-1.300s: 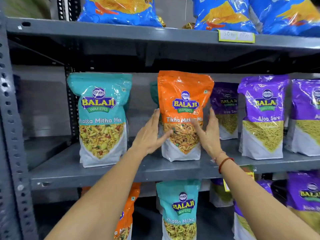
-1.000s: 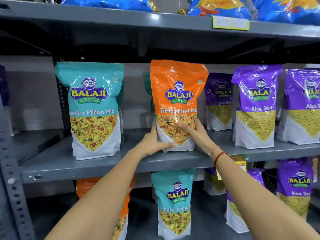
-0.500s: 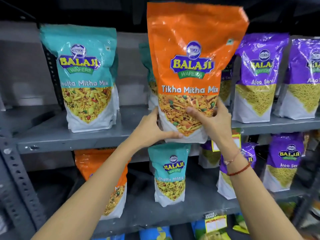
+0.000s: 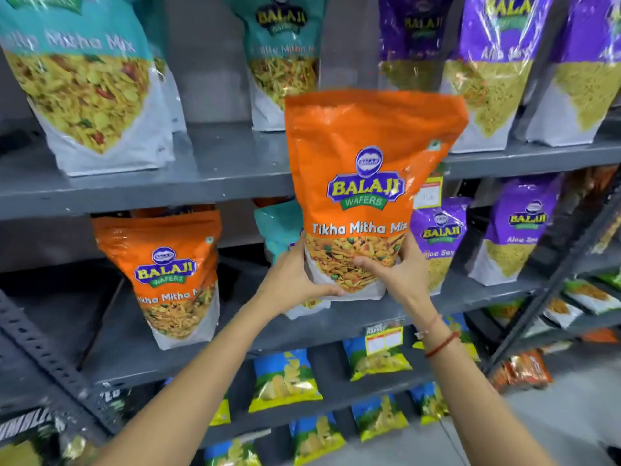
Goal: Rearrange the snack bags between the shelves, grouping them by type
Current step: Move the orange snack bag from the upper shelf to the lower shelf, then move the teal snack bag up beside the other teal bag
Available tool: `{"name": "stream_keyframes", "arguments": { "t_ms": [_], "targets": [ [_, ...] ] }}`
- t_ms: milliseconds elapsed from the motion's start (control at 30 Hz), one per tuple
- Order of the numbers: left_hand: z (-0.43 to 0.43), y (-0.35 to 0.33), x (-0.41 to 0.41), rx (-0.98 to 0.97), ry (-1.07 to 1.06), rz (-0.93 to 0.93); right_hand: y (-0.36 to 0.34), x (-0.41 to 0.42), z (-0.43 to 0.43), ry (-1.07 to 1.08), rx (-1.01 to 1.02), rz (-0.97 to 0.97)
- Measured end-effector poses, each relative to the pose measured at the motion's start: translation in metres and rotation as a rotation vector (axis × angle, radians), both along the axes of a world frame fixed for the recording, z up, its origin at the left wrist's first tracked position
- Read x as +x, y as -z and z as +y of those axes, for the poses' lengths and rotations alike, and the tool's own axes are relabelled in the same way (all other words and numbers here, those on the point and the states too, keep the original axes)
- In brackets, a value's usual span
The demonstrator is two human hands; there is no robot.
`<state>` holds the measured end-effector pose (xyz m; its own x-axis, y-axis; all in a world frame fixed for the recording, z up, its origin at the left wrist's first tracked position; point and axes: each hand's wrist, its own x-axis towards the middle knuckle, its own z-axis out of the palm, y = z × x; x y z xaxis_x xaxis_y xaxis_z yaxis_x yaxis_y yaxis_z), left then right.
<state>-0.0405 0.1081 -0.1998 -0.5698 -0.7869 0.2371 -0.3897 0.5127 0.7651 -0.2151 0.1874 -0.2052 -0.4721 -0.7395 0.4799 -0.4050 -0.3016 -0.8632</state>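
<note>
Both hands — the left hand and right hand — clasp the base of the upright orange bag in the air, and its matching orange bag stands lower-left on the lower shelf, nearer the left hand.

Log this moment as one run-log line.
hands: left and right grip orange Tikha Mitha Mix bag | position: off shelf, midair | phase: carrying

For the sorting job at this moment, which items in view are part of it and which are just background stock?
In play:
- orange Tikha Mitha Mix bag, held by left hand and right hand
- matching orange bag on the shelf below
- teal bag behind the held one

Background:
- purple Aloo Sev bags
- blue and yellow chip packets lower down
- price tag
</note>
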Motion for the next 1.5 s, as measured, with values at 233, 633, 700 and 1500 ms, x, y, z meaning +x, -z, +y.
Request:
{"name": "stream_keyframes", "arguments": {
  "t_ms": [233,633,700,1500],
  "targets": [
    [-0.018,0.082,-0.045,0.105,-0.123,-0.052,0.054,-0.044,-0.02,-0.087,0.354,0.078],
    [-0.024,0.14,-0.103,0.196,-0.221,-0.014,0.109,-0.096,-0.05,-0.087,0.561,0.085],
    [-0.026,0.144,-0.104,0.172,-0.238,0.015,0.117,-0.098,-0.053,-0.069,0.552,0.085],
    [-0.101,0.159,0.016,0.339,-0.342,-0.02,0.167,0.079,-0.109,0.049,0.424,-0.153]
  ]
}}
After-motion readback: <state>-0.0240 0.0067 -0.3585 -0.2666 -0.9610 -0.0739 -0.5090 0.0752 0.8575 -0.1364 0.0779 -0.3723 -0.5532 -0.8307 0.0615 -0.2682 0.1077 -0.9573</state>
